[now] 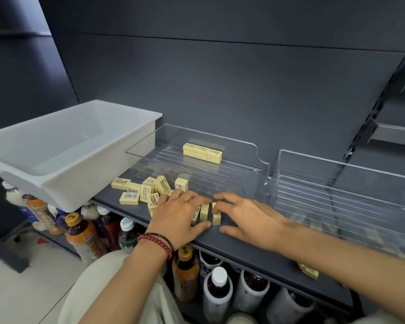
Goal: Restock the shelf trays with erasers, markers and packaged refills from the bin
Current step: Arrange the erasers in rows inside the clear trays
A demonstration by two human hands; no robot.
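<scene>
1. 2 clear trays are sitting side by side on the dark shelf (255, 251): the left tray (243, 160) and the right tray (351, 183), which is running out of frame at the right edge.
2. 1 white bin (56, 178) is standing just beside the left tray, its near corner hanging past the shelf's front edge.
3. 6 yellow erasers are showing as a neat stack (202, 152), 3 across and 2 high, at the back of the left tray; any behind them are hidden.
4. About 10 loose erasers (145, 189) are lying jumbled on the shelf in front of the bin and left tray, overlapping, so the count is rough.
5. 3 standing erasers (205, 211) are showing between the 2 hands, near the shelf's front edge.
6. The left hand (178, 213) is gripping that row, fingers over the top and thumb against the near side, and covering more of it.
7. The right hand (246, 216) is touching the row's right end with bent fingertips, thumb lying apart on the shelf; I cannot tell if it is gripping.
8. A beaded bracelet (157, 243) is circling the left wrist.
9. A stray eraser (310, 272) is peeking out under the right forearm, partly hidden.
10. Bottles (84, 235) are crowding the level below, mostly cut off by shelf and arms.
</scene>
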